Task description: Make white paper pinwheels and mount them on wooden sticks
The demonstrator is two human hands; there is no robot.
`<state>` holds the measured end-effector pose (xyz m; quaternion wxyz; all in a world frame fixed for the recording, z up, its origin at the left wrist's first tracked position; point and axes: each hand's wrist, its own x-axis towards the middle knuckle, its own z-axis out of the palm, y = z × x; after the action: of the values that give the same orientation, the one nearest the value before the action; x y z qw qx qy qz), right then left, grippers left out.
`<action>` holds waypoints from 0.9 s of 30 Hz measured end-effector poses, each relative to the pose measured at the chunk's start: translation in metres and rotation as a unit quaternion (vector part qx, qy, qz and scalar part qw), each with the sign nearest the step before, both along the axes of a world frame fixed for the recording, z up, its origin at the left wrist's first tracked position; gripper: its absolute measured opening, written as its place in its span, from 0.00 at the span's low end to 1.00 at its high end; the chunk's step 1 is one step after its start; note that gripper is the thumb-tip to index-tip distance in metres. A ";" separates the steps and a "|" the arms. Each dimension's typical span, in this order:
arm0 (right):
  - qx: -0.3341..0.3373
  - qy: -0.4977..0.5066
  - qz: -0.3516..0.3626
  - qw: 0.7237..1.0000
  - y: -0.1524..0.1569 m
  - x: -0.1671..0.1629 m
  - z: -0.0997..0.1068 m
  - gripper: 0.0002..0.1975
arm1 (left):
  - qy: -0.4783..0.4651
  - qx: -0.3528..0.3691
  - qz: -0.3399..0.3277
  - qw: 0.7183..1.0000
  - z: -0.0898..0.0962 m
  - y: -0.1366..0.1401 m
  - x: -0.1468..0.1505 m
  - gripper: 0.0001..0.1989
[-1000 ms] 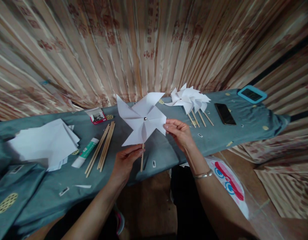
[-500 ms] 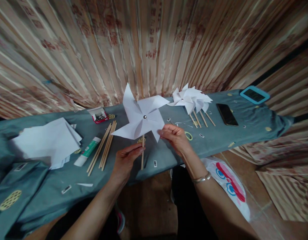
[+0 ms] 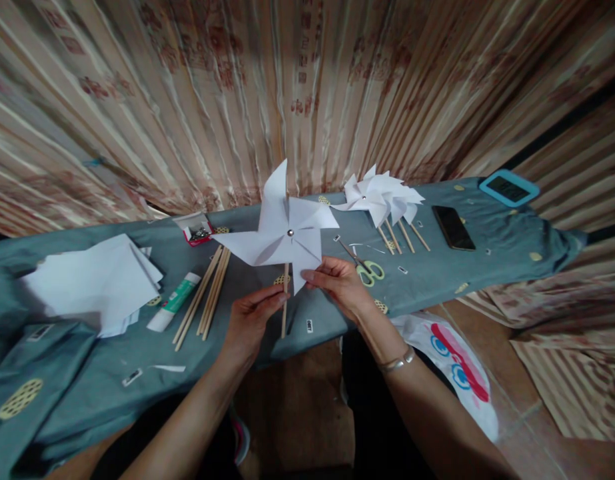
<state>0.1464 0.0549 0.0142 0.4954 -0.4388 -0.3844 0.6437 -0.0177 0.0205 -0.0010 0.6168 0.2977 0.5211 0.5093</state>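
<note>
A white paper pinwheel with a shiny pin at its centre is held up over the middle of the table. My left hand is closed around its wooden stick, just below the blades. With thumb and fingers, my right hand pinches the lower blade of the pinwheel near its tip. Several finished pinwheels lie in an overlapping row at the back, right of the held one. Green-handled scissors rest on the cloth beside my right hand.
On the teal cloth at left lie white paper sheets, a glue stick and loose wooden sticks. A small box of pins stands behind them. Rightward are a phone and a blue-framed device. Curtains hang behind.
The pinwheel's blades have turned clockwise, and my right hand has moved down and left with the blade. More of the scissors shows. My left hand stays on the stick.
</note>
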 end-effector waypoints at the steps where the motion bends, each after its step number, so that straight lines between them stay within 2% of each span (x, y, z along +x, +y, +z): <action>1: -0.002 0.002 0.005 1.000 0.000 -0.001 0.000 0.17 | -0.001 -0.001 0.000 1.000 0.000 0.000 0.000 0.17; 7: -0.015 -0.011 0.056 0.998 0.000 0.009 0.005 0.20 | -0.019 -0.019 0.019 0.999 -0.002 0.003 -0.003 0.17; 9: -0.007 -0.037 0.049 0.998 0.002 0.019 0.007 0.21 | -0.026 -0.027 0.025 0.999 -0.001 0.003 -0.004 0.18; 11: 0.006 -0.050 0.006 0.999 0.006 0.029 0.007 0.22 | -0.032 -0.035 0.028 0.998 0.002 0.003 -0.004 0.18; 13: 0.020 -0.047 -0.072 0.996 0.011 0.037 0.006 0.23 | -0.043 -0.047 0.028 0.998 0.006 0.003 -0.004 0.19; 16: 0.051 -0.040 -0.198 0.978 0.020 0.045 0.004 0.21 | -0.050 -0.062 0.018 0.997 0.010 0.002 -0.003 0.19; 18: 0.064 -0.029 -0.235 0.969 0.024 0.047 0.004 0.22 | -0.040 -0.066 0.006 0.997 0.010 0.000 -0.003 0.19; 27: 0.054 0.031 -0.156 0.986 0.024 0.045 0.012 0.20 | -0.011 -0.069 -0.033 0.997 0.004 -0.001 -0.002 0.18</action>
<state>0.1916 0.0790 0.0259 0.6246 -0.4454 -0.3298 0.5502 -0.0200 0.0197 0.0034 0.6578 0.2658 0.5382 0.4550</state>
